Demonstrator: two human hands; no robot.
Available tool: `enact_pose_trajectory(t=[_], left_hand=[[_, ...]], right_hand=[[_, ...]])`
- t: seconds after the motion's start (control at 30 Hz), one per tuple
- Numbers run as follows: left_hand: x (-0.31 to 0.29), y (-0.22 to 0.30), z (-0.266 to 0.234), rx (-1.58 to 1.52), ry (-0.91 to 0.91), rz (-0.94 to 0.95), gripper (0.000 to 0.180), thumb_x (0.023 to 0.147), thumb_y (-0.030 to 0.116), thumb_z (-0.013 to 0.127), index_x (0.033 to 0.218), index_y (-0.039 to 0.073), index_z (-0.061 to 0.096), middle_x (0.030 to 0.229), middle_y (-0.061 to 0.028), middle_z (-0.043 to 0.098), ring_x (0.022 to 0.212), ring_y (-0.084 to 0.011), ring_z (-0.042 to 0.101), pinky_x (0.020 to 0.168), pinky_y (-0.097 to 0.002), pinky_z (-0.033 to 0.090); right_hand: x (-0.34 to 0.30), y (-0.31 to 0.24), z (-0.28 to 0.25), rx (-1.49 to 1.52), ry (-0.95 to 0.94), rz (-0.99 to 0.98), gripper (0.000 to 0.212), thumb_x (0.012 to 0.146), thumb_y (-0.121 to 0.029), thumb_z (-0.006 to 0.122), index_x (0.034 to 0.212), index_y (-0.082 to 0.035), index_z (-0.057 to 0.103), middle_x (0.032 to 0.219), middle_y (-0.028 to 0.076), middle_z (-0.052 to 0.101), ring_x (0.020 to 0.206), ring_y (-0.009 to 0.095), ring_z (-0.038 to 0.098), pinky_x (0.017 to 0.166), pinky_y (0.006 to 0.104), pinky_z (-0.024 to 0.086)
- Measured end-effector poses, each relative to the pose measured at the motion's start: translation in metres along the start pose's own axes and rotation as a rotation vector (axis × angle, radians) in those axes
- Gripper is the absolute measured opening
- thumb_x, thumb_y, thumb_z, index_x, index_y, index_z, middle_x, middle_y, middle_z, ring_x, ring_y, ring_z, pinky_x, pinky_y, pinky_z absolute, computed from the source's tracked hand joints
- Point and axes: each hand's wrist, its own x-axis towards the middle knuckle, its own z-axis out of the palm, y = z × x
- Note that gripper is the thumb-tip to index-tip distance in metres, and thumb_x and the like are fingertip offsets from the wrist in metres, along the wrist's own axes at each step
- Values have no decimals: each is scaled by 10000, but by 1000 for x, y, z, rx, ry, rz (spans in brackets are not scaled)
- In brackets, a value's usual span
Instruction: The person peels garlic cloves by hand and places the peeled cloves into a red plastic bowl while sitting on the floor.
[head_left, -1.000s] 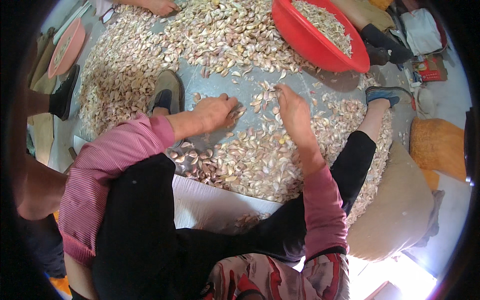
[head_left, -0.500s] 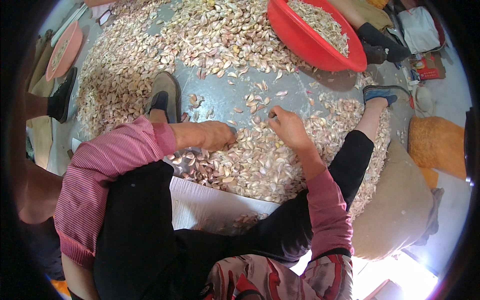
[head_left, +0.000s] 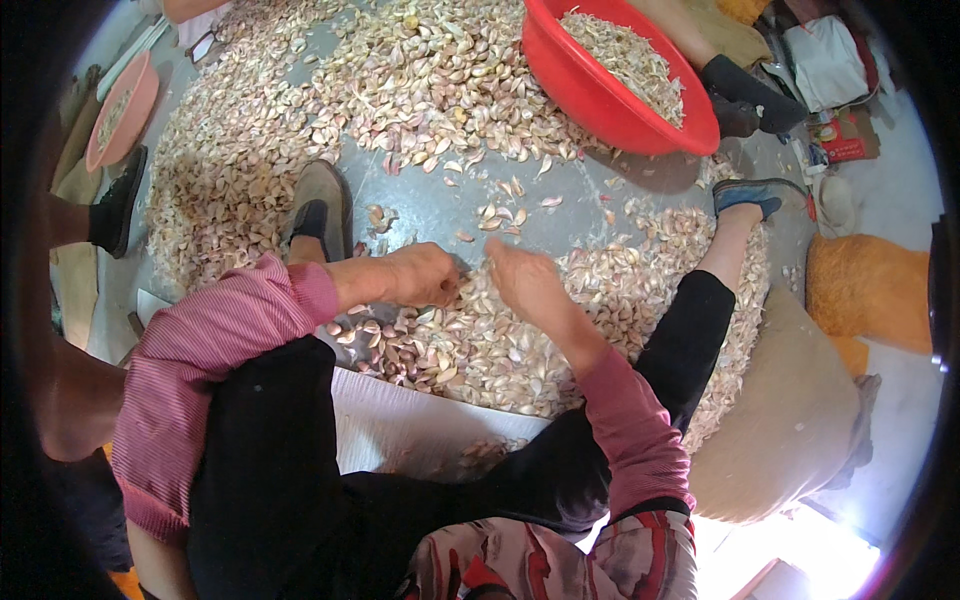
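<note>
Many loose garlic cloves (head_left: 490, 355): curved, off-wht w/ pinkish tinge.

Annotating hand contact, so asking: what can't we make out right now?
All in the head view:
Left hand: curled, its own back hides whether it holds anything.
Right hand: blurred, so whether it touches the garlic cloves is unclear.
Red basin: far part cut off by the top edge.
Pink basin: contents too small to identify.
White sheet: near edge hidden by the black trousers.
</note>
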Motion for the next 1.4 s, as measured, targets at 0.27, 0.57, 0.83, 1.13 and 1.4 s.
enact_pose_trajectory(t=[0.27, 0.57, 0.83, 1.13, 1.4], left_hand=[[5, -8, 1, 24, 24, -22, 169, 790, 256, 658, 832, 93, 663, 767, -139, 663, 745, -348, 647, 683, -438, 499], [2, -3, -13, 69, 135, -107, 232, 812, 283, 680, 905, 71, 676, 833, -169, 667, 828, -366, 644, 749, -459, 504], [-13, -7, -30, 89, 357, -369, 467, 759, 180, 724, 1175, 86, 535, 1078, -167, 537, 1011, -384, 580, 842, -456, 493], [-24, -25, -28, 132, 398, -479, 519, 769, 188, 711, 1239, 111, 506, 1206, -159, 495, 1085, -355, 579, 894, -458, 493], [-16, -18, -15, 11, -184, -84, 627, 749, 273, 751, 1276, 84, 468, 831, -152, 640, 819, -338, 649, 703, -443, 511]], right_hand=[[58, 47, -26, -17, 357, 234, 117, 892, -98, 519, 1001, -56, 528, 842, 172, 637, 812, 369, 638, 690, 475, 494], [24, 40, -19, -147, -59, 80, 139, 851, -106, 526, 980, -54, 533, 850, 153, 648, 833, 351, 652, 717, 466, 508], [51, 66, -42, 77, 164, 411, 352, 927, -88, 410, 1239, -98, 572, 1022, 236, 657, 919, 379, 642, 798, 462, 508], [105, 51, -10, -124, 123, 42, 479, 877, -16, 417, 1287, -214, 568, 1001, 206, 620, 952, 366, 624, 824, 452, 504], [71, 46, -24, 517, 224, 358, 220, 869, -101, 580, 1065, -61, 671, 1041, 157, 683, 910, 310, 657, 794, 363, 513]])
